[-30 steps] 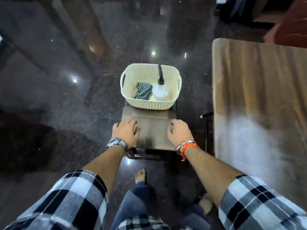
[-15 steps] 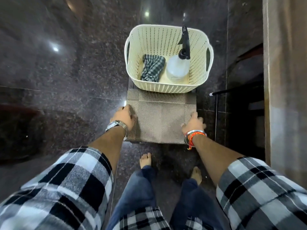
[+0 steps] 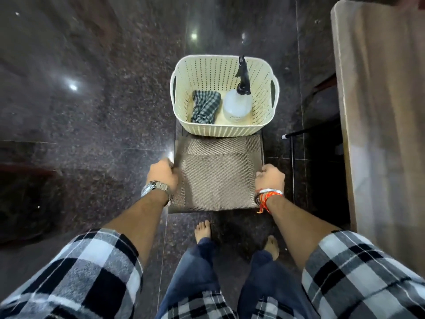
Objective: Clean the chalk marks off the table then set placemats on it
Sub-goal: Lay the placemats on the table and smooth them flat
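Note:
A stack of brown woven placemats [image 3: 216, 176] lies on a low stool in front of me. My left hand [image 3: 162, 174] grips the stack's left edge and my right hand [image 3: 269, 178] grips its right edge. Behind the placemats, a cream perforated basket [image 3: 226, 131] holds a folded checked cloth [image 3: 205, 106] and a clear spray bottle [image 3: 237, 104] with a black trigger head. The wooden table [image 3: 381, 116] runs along the right side, with a pale chalky smear on its near part.
The floor is dark polished granite [image 3: 92, 111] with light reflections. A thin black rod with a white tip [image 3: 299, 132] sticks out between stool and table. My bare feet [image 3: 202, 229] stand just behind the stool.
My hands moved from the top of the placemats out to their side edges and closed on them. The view tilted down and the table slid to the right edge.

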